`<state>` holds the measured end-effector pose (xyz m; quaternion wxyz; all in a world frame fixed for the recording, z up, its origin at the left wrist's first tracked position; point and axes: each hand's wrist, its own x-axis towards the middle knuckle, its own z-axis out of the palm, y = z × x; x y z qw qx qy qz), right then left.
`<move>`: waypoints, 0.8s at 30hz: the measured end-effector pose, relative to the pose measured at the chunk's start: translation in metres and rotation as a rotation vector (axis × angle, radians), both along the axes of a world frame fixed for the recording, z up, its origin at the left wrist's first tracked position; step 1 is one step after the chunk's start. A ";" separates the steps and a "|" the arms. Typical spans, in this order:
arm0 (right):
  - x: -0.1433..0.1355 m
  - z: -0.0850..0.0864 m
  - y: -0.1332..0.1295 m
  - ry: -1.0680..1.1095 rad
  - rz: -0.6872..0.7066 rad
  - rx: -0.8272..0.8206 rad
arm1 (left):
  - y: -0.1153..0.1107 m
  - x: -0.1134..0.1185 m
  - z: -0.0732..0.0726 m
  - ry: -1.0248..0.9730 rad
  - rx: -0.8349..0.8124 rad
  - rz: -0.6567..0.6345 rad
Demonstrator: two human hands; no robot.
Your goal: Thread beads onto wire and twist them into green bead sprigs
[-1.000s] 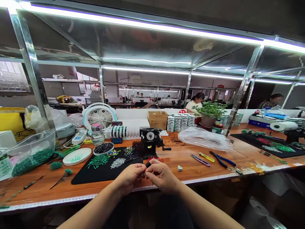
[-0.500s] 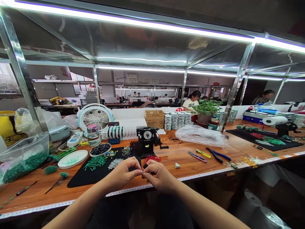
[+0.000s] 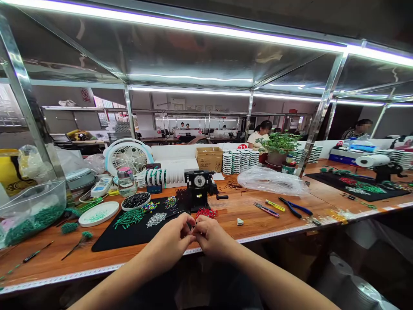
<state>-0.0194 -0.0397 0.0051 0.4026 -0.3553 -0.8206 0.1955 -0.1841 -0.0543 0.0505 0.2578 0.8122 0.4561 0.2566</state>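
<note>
1. Head view: the left hand [image 3: 176, 239] and the right hand [image 3: 211, 239] are held together in front of the black cranked machine [image 3: 198, 189], fingers bent inward and tips nearly meeting. Whether anything is gripped in either hand cannot be told, since any small item there is hidden by the fingers; its long axis cannot be read.
2. The nearest visible thing is the pile of red pieces [image 3: 206, 213], set right at the machine's foot. It is placed just beyond the right hand, which is the nearer of the two.
3. To the left of the machine, a black mat [image 3: 106, 243] is covered in part by silver pieces [image 3: 157, 219], green tubes [image 3: 129, 219] and a dish of black beads [image 3: 136, 201].
4. To the right of the machine, on the wood-toned worktop [image 3: 254, 226], a small white piece [image 3: 239, 221] and blue-handled pliers [image 3: 295, 209] are laid, the pliers farther off.
5. Behind the machine, a cardboard box [image 3: 209, 159] is stood near stacked spools [image 3: 235, 162]; beyond them, a co-worker [image 3: 258, 137] is partly hidden by a potted plant [image 3: 279, 144].
</note>
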 end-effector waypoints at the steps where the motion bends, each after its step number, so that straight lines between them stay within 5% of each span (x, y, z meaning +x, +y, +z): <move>1: 0.000 0.000 0.000 0.008 -0.004 0.004 | -0.005 0.000 0.001 0.041 0.091 0.014; 5: 0.003 0.004 0.000 0.108 -0.002 -0.016 | -0.010 -0.005 -0.004 0.122 0.396 0.086; 9: 0.006 0.007 0.000 0.175 0.027 -0.068 | 0.004 -0.006 -0.021 0.031 0.348 -0.010; 17: 0.008 0.012 0.007 0.116 0.057 -0.163 | 0.019 -0.014 -0.045 -0.145 0.513 -0.161; 20: 0.009 0.014 0.004 0.207 -0.019 -0.088 | 0.013 -0.012 -0.043 -0.233 0.438 -0.038; 24: 0.011 0.018 -0.007 0.252 -0.192 -0.092 | 0.004 -0.007 -0.038 -0.407 0.052 0.173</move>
